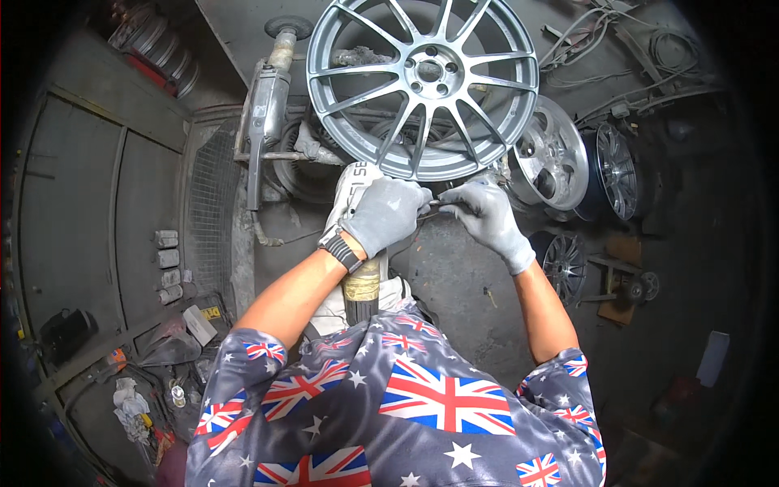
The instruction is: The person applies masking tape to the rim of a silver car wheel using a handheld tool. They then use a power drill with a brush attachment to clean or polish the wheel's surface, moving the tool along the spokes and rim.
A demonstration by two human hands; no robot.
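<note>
My left hand (388, 213) and my right hand (487, 219), both in grey gloves, meet just below a silver alloy wheel rim (434, 166). Their fingers pinch the two ends of a small, thin dark rod-like piece (436, 202); its exact kind is too small to make out. The multi-spoke wheel leans upright in front of me, its hub and bolt holes facing me. Under my left wrist, a cylindrical tool with tan tape and a dark ribbed end (362, 292) rests against my light trousers.
To the left, a dusty grey power tool with a round disc (266, 105) hangs on a metal frame. More wheels (552, 154) stand at the right, with a small wheeled stand (621, 280) below them. Cables (600, 40) run along the back. Grey cabinet doors (73, 203) line the left side.
</note>
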